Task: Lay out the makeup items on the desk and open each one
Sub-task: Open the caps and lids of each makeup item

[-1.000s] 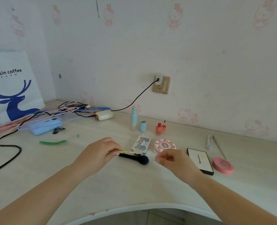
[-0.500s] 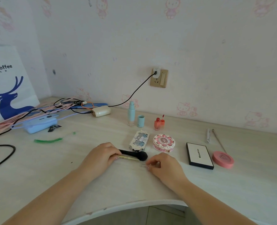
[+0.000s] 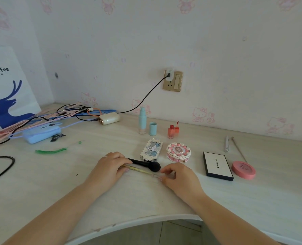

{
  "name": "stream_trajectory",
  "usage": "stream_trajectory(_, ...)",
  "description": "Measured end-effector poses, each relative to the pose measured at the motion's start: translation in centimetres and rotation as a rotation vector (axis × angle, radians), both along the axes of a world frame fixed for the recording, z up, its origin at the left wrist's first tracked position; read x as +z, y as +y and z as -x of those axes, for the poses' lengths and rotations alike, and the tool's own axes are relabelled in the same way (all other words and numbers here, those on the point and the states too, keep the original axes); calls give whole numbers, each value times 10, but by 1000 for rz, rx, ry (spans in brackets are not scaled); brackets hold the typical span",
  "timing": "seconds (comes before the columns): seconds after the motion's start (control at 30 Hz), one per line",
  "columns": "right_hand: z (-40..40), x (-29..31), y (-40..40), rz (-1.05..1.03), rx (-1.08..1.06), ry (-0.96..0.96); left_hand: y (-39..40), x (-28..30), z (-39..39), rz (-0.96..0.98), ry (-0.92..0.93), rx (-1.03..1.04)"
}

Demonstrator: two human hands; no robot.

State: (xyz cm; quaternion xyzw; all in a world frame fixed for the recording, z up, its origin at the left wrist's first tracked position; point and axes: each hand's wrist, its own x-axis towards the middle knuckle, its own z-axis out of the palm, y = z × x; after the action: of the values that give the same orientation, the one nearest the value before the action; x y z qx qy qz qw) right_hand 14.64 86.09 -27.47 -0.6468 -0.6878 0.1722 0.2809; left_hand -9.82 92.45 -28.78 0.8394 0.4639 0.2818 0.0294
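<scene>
My left hand (image 3: 109, 167) rests on the desk (image 3: 40, 183), pinching the end of a thin yellow brush (image 3: 137, 169) that lies flat. A black powder brush (image 3: 146, 164) lies just behind it, touching my fingers. My right hand (image 3: 179, 175) is curled at the thin brush's tip, fingertips on what looks like a clear cap (image 3: 155, 175). Behind stand a blue bottle (image 3: 142, 121) with its cap (image 3: 153, 129) beside it and an opened red lip gloss (image 3: 170, 131). An ornate blue palette (image 3: 151, 149), a pink cake-shaped compact (image 3: 178, 152), a white palette (image 3: 217, 165) and a pink round compact (image 3: 243, 169) lie shut.
A white pen (image 3: 226, 143) and a thin stick (image 3: 238, 149) lie at the right back. Tangled cables (image 3: 46, 115), a blue power bank (image 3: 40, 135), a white charger (image 3: 109, 118), a green strip (image 3: 51, 151) and a paper bag (image 3: 5, 96) fill the left. The desk's curved front edge (image 3: 129, 223) is near me.
Both hands have come down onto the desk. The thin yellow brush, held up a second ago, now lies flat in front of the black brush, and my right hand has closed in on its tip.
</scene>
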Motion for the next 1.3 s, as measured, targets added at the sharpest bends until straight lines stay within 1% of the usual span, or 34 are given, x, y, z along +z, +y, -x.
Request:
stream_trajectory(0.17, -1, 2, -3, -37, -44, 136, -8, 11, -4, -30, -70, 10)
stream_trajectory(0.3, -5, 6, -4, -43, -90, 274, -12, 28, -17, -13, -131, -2)
stream_trajectory(0.37, -13, 11, -7, -54, -107, 314, -12, 36, -27, -11, -146, -17)
stream_trajectory(0.5, -48, 31, -8, -137, -139, 330, -10, 52, -60, 19, -202, -44)
stream_trajectory(0.53, -70, 37, -10, -170, -170, 330, -7, 55, -81, 27, -216, -73)
stream_trajectory(0.6, -90, 50, -6, -203, -195, 327, -6, 62, -97, 55, -241, -95)
stream_trajectory(0.67, -132, 57, -3, -237, -268, 332, 0, 67, -136, 91, -247, -142)
stream_trajectory(0.8, -204, 67, 9, -229, -355, 216, 15, 70, -212, 278, -289, -191)
stream_trajectory(0.87, -228, 70, 16, -221, -375, 164, 23, 69, -246, 315, -293, -202)
stream_trajectory(0.93, -245, 72, 23, -176, -386, 70, 31, 66, -276, 343, -281, -200)
stream_trajectory(1.1, -264, 60, 53, -39, -304, -213, 53, 55, -331, 421, -121, -121)
stream_trajectory(1.2, -269, 47, 76, -4, -237, -280, 69, 45, -356, 435, -35, -33)
stream_trajectory(1.3, -272, 32, 98, 60, -140, -397, 83, 36, -372, 419, 52, 41)
